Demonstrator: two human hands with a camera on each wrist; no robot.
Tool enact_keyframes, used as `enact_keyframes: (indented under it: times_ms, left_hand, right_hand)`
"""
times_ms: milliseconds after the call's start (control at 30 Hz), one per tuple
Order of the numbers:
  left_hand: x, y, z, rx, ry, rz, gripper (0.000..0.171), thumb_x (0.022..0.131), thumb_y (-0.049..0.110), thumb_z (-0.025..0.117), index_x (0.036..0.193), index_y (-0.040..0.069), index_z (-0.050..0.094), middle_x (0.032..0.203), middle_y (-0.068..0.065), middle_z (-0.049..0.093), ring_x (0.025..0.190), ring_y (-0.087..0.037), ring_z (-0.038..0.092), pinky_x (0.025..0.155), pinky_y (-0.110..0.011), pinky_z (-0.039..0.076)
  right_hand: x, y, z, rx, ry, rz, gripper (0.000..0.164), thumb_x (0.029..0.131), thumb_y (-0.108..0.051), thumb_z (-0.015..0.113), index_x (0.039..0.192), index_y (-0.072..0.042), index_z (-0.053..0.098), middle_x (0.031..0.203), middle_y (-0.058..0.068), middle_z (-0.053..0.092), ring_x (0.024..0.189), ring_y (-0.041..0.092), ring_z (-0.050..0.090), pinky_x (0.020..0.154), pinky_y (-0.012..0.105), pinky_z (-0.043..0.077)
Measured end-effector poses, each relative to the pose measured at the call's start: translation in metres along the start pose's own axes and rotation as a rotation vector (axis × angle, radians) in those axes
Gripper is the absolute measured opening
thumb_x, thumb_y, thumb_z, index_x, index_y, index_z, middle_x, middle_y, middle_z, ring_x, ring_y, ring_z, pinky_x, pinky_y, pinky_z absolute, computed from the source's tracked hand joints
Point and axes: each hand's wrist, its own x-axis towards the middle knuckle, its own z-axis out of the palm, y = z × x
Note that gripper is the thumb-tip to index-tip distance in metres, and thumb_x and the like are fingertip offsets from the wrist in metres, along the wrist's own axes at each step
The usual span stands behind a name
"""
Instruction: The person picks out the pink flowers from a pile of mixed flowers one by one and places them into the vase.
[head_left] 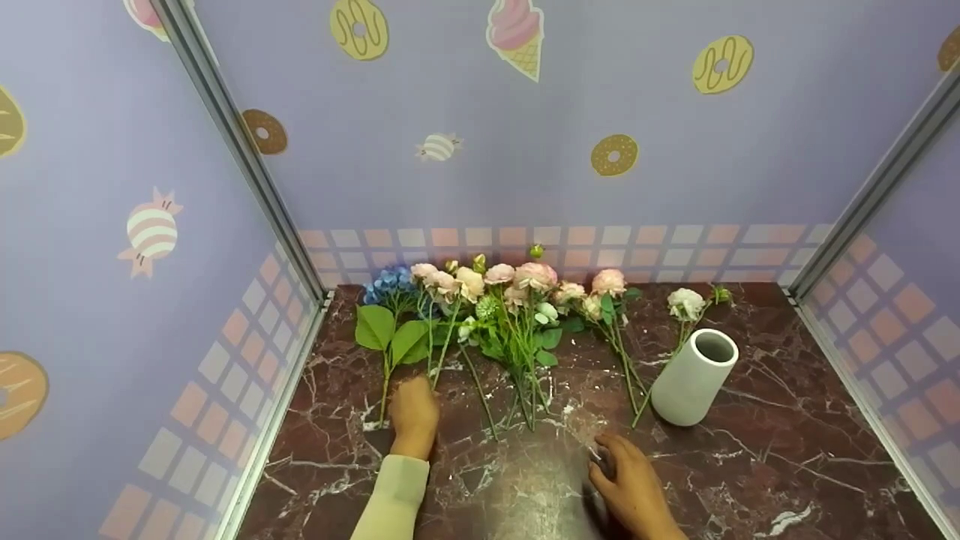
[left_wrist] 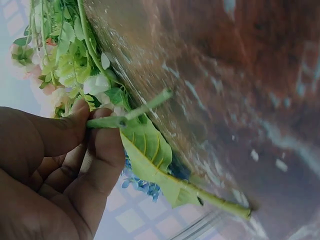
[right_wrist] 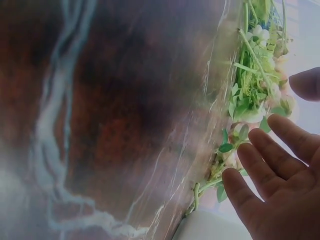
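Note:
My left hand (head_left: 415,411) pinches two green flower stems (left_wrist: 150,106) between thumb and fingers; their cut ends stick out past the fingertips. Up from that hand, the stems run to pale pink roses (head_left: 442,283) at the left of the flower row. Beside them lies a blue hydrangea (head_left: 388,285) with broad green leaves (left_wrist: 145,145), its bare stem on the tabletop. My right hand (head_left: 630,480) is held over the table near the front with nothing in it, and the right wrist view shows its fingers (right_wrist: 270,155) relaxed and spread apart.
A white vase (head_left: 690,386) stands on the right of the dark marbled table (head_left: 780,442). Behind it lies a white flower (head_left: 685,304). More pink roses (head_left: 609,283) and green sprigs (head_left: 517,337) lie along the back. Patterned walls (head_left: 480,180) enclose the table.

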Motion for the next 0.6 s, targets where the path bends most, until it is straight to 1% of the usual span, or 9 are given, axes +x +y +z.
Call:
enact_keyframes:
  times_ms: [100,267,400,600]
  left_hand:
    - [-0.004,-0.001,-0.001,-0.04,0.01,0.023,0.006,0.08,0.002,0.078,0.08,0.008,0.076,0.08,-0.015,0.077,0.074,-0.041,0.073,0.059,-0.056,0.058]
    - [-0.01,0.0,-0.001,-0.108,0.032,0.053,0.009,0.079,0.004,0.082,0.087,0.007,0.079,0.082,-0.013,0.079,0.075,-0.039,0.074,0.062,-0.053,0.058]
    - [-0.015,0.002,-0.002,-0.168,0.052,0.058,0.009,0.08,0.007,0.083,0.088,0.006,0.079,0.082,-0.012,0.079,0.075,-0.037,0.074,0.065,-0.051,0.059]
    - [-0.025,0.004,-0.002,-0.293,0.031,0.068,0.013,0.08,0.003,0.083,0.092,0.005,0.079,0.081,-0.008,0.079,0.076,-0.029,0.075,0.067,-0.046,0.061]
  right_hand:
    - [-0.001,-0.001,0.0,0.006,-0.008,0.0,0.045,0.087,-0.02,0.077,0.129,-0.009,0.066,0.134,0.018,0.066,0.126,0.041,0.062,0.106,0.061,0.049]
    - [-0.001,0.001,0.001,0.01,0.008,-0.011,0.046,0.086,-0.02,0.078,0.129,-0.009,0.066,0.134,0.019,0.066,0.126,0.041,0.061,0.107,0.06,0.049]
    - [-0.001,0.001,0.002,0.019,0.012,-0.017,0.047,0.085,-0.019,0.078,0.129,-0.008,0.066,0.135,0.022,0.065,0.127,0.043,0.06,0.108,0.061,0.048]
    - [-0.001,0.001,0.002,0.038,0.009,-0.015,0.046,0.086,-0.018,0.078,0.129,-0.008,0.066,0.136,0.024,0.064,0.128,0.044,0.06,0.108,0.062,0.048]
